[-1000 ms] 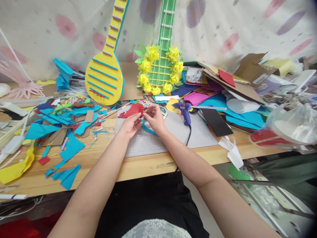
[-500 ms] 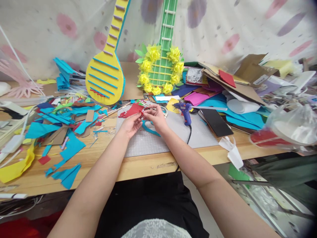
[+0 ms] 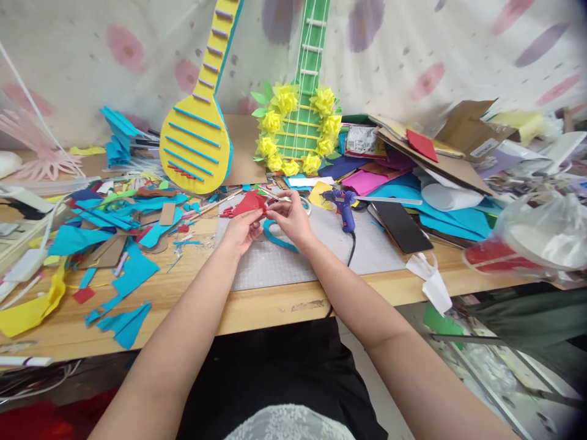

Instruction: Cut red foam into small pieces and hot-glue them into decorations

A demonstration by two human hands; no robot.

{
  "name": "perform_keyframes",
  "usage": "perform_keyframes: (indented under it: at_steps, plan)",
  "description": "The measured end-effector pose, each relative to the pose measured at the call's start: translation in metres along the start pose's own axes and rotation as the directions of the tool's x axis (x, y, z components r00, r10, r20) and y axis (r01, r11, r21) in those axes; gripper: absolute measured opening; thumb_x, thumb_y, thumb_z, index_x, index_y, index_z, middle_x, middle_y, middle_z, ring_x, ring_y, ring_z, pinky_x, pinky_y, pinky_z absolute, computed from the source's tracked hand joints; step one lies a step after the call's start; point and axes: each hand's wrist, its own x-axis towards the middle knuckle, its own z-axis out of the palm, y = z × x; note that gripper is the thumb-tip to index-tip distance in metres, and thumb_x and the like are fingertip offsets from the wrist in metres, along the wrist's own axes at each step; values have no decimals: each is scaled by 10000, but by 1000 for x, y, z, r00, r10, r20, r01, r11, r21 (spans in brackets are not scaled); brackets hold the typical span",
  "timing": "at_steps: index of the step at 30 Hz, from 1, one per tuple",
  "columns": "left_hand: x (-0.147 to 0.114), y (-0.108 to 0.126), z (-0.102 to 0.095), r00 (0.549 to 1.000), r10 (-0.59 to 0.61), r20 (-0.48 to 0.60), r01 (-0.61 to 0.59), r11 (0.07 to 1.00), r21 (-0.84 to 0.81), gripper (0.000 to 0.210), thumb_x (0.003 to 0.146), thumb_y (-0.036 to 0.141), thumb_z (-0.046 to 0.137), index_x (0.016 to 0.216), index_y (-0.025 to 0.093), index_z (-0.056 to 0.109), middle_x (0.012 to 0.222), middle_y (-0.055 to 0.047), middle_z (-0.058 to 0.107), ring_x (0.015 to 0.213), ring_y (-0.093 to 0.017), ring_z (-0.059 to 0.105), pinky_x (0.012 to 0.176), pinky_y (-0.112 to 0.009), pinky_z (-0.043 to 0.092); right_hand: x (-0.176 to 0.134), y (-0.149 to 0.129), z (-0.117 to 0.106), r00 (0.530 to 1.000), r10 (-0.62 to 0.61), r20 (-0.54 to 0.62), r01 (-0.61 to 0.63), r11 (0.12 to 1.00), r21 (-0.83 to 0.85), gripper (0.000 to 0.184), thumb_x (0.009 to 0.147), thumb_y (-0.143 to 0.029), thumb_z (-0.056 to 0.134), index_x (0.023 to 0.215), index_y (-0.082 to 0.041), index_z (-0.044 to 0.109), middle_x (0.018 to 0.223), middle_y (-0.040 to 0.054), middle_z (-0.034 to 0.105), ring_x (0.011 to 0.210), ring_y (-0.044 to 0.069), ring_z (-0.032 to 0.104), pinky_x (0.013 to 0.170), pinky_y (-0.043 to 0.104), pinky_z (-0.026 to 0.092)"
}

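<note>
Over the grey cutting mat (image 3: 275, 269), my left hand (image 3: 244, 232) and my right hand (image 3: 293, 220) meet fingertip to fingertip. Both pinch a small piece of red paper (image 3: 263, 209), mostly covered by the fingers. Behind them lies a larger red paper sheet (image 3: 247, 202), with several thin red paper rolls (image 3: 226, 212) at its left edge. A blue paper strip (image 3: 277, 243) curves on the mat just under my right hand. Scissors (image 3: 306, 205) lie partly hidden behind that hand.
A purple glue gun (image 3: 345, 211) with its cord stands right of my hands, beside a phone (image 3: 403, 226). Blue paper scraps (image 3: 132, 269) cover the left. A yellow paper lute (image 3: 195, 146) and a green flowered one (image 3: 300, 122) lean at the back. A bagged tub (image 3: 509, 250) sits right.
My fingers have shifted slightly around the small red paper, and the right hand's fingers are a little more bent. Everything else stays in place apart from a slight camera shift.
</note>
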Motion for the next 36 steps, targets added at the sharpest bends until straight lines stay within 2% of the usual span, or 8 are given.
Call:
perform_keyframes:
  at_steps: [4,8,15,21,36]
  plan:
    - [2,-2,0,999,26,-19,-25,1000,15,14,697,115,651,693,104,644,564,29,564,392,-1,413,384,-116,431,0,4,0,998,-48,-33,45,996,-75,398,696,-302,649,959,-239,358,747,-36,633,680,124,631,683,286,505]
    - [3,-3,0,999,18,-31,-18,1000,18,32,665,117,673,675,110,644,604,11,600,403,-1,404,395,-121,428,0,4,0,996,-89,-19,85,982,-169,381,718,-293,622,983,-239,354,759,-24,643,691,138,638,678,297,508]
    - [4,-5,1,994,56,-97,-53,998,37,129,604,169,730,689,119,647,633,2,616,440,-19,438,401,-132,393,-5,-4,5,979,-201,-22,179,911,-371,348,744,-232,563,1016,-232,346,787,2,644,709,148,635,705,321,505]
    - [-2,-3,7,992,73,-105,-71,997,19,174,571,182,759,681,121,639,579,19,585,460,-31,457,430,-149,404,-8,-4,9,971,-224,-82,185,924,-336,350,749,-250,572,1014,-235,343,783,2,644,711,147,635,701,319,515]
    - [-1,-9,10,979,164,-122,-166,986,1,248,550,217,768,677,156,563,631,34,588,561,-73,544,480,-181,444,-11,-5,15,986,-115,-121,100,987,-129,395,687,-276,646,943,-245,347,770,-19,647,705,140,659,714,307,536]
